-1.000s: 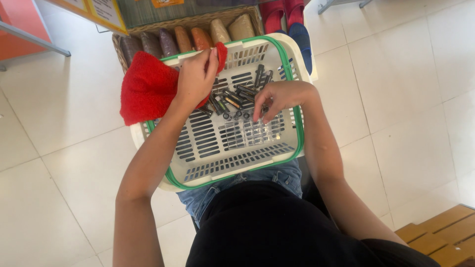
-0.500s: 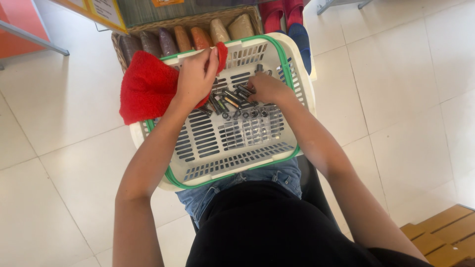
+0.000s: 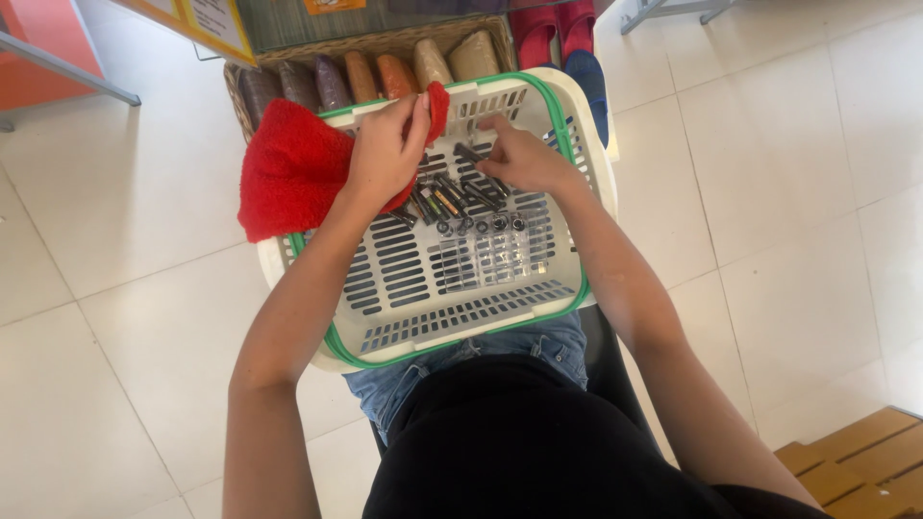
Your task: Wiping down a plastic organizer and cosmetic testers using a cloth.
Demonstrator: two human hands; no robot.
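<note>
Two hands: left hand [image 3: 385,154] clutches red cloth [image 3: 288,168]; right hand [image 3: 519,159] pinches a dark bit [image 3: 468,152].
Left: loose bits [image 3: 452,197] piled in basket [image 3: 577,144].

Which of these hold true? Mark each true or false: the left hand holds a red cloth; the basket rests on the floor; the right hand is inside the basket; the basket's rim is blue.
1. The left hand holds a red cloth. True.
2. The basket rests on the floor. False: it sits on the person's lap.
3. The right hand is inside the basket, at the small dark metal pieces. True.
4. The basket's rim is blue. False: white with green trim.
</note>
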